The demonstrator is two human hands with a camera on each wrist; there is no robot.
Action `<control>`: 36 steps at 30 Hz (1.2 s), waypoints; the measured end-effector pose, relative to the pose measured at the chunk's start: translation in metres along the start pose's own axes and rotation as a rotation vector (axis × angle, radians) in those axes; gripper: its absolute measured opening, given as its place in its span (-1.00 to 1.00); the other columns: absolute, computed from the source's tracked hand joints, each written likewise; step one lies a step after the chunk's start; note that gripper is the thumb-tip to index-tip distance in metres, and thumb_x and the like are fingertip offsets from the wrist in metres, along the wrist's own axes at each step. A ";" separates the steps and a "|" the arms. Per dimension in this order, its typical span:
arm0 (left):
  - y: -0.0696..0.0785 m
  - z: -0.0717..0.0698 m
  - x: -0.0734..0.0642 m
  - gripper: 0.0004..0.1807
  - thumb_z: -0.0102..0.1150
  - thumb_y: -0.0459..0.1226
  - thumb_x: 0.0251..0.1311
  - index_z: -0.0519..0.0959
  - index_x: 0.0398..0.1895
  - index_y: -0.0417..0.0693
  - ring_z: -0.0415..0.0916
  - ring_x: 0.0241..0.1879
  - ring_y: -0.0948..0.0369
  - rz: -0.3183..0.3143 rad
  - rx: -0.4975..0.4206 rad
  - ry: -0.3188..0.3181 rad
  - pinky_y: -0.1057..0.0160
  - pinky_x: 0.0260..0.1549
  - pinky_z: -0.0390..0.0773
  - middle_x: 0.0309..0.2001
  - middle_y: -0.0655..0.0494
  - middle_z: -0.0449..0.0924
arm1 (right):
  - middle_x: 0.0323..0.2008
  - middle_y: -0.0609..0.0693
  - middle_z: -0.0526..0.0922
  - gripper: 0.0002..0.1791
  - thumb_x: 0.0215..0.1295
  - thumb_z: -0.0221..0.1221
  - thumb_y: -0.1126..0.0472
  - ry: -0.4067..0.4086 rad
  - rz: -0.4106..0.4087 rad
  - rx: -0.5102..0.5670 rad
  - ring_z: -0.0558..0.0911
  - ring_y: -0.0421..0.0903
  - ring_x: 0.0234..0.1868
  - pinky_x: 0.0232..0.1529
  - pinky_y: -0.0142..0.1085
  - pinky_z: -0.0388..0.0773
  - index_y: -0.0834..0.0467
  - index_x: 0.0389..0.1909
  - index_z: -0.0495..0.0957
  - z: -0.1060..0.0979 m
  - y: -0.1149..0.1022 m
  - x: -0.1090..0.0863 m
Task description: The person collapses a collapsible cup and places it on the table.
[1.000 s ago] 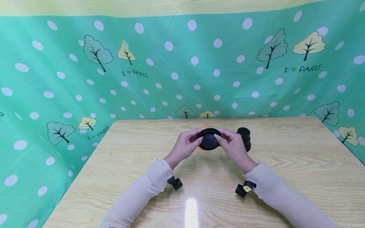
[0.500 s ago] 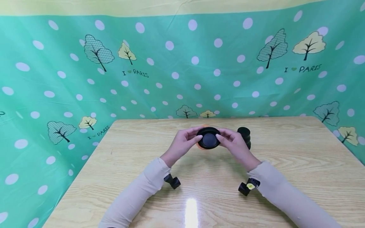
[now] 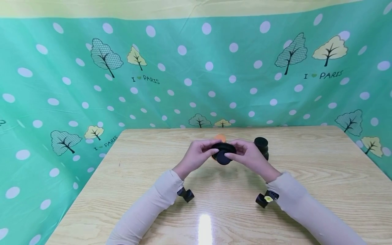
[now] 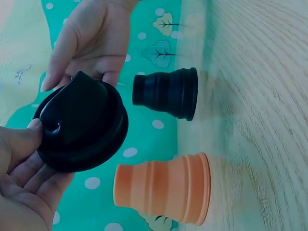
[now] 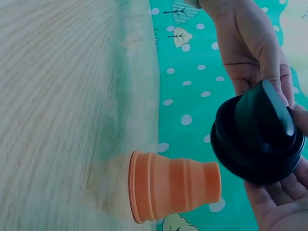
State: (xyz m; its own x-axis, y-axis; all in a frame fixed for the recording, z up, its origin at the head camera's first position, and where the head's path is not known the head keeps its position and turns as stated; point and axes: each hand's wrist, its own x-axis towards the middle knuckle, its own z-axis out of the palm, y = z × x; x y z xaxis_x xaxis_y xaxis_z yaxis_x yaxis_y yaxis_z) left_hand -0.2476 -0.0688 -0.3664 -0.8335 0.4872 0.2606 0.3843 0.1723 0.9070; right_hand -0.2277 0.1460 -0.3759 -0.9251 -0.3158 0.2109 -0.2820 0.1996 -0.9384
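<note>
Because gripping from opposite sides probably steadies it best, the left hand and right hand each pinch the black round piece between thumb and fingers, above the table near the orange cup

The round black piece has a thick rim and a lopsided, peaked centre (dimpled on one side). It is held tilted, slightly right of and below the head view's middle.
</note>
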 end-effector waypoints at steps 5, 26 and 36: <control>0.000 0.002 0.001 -0.62 0.21 -0.33 0.20 0.55 0.09 -0.24 0.59 -0.05 0.20 -0.010 -0.010 0.006 0.33 -0.12 0.58 0.04 -0.05 0.60 | -0.10 0.21 0.61 -0.63 0.15 0.31 0.24 -0.042 0.003 -0.011 0.67 -0.14 -0.22 -0.24 -0.35 0.62 0.31 -0.05 0.55 0.003 0.000 0.002; 0.002 0.010 0.005 -0.56 -0.01 -0.19 0.38 0.39 0.25 -0.18 0.53 0.04 0.09 -0.092 -0.168 0.078 0.26 0.03 0.51 0.10 -0.14 0.52 | -0.03 0.10 0.57 -0.50 0.25 0.21 0.31 0.120 -0.033 0.213 0.61 -0.25 -0.09 -0.13 -0.42 0.58 0.38 0.17 0.36 0.006 0.000 0.000; 0.002 0.016 0.007 -0.65 0.02 -0.18 0.36 0.51 0.05 -0.23 0.59 -0.13 0.13 -0.104 -0.092 0.145 0.29 -0.10 0.58 -0.08 -0.12 0.61 | 0.03 0.29 0.52 -0.52 0.29 0.16 0.33 0.133 0.004 0.226 0.62 -0.30 -0.11 -0.16 -0.43 0.59 0.39 0.20 0.35 0.011 0.000 -0.001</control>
State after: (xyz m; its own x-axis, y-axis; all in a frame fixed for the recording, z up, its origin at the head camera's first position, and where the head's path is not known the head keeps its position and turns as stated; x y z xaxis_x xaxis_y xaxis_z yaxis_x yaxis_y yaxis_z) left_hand -0.2462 -0.0515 -0.3676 -0.9179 0.3409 0.2029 0.2608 0.1332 0.9561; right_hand -0.2241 0.1363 -0.3793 -0.9557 -0.1880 0.2266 -0.2277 -0.0163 -0.9736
